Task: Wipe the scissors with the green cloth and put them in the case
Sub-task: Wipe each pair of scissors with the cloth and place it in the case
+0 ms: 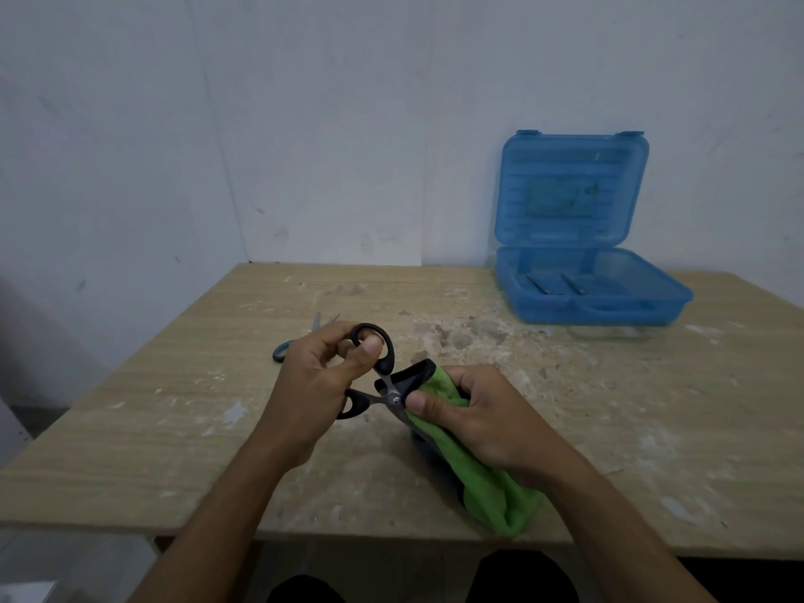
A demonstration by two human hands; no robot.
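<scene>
My left hand (pixel 324 376) grips the black handles of a pair of scissors (pixel 383 367), thumb through the upper loop. The blades run to the right and are hidden inside the green cloth (pixel 478 472), which my right hand (pixel 470 411) pinches around them just past the pivot screw. The cloth's free end hangs down toward the table's front edge. At the back right stands the blue plastic case (pixel 609 298) with its lid upright against the wall; thin metal tools lie in its base.
A second pair of scissors (pixel 285 348) with blue-grey handles lies on the worn wooden table (pixel 174 406) behind my left hand, blades pointing to the back. A white wall rises right behind the table. My knees show below the front edge.
</scene>
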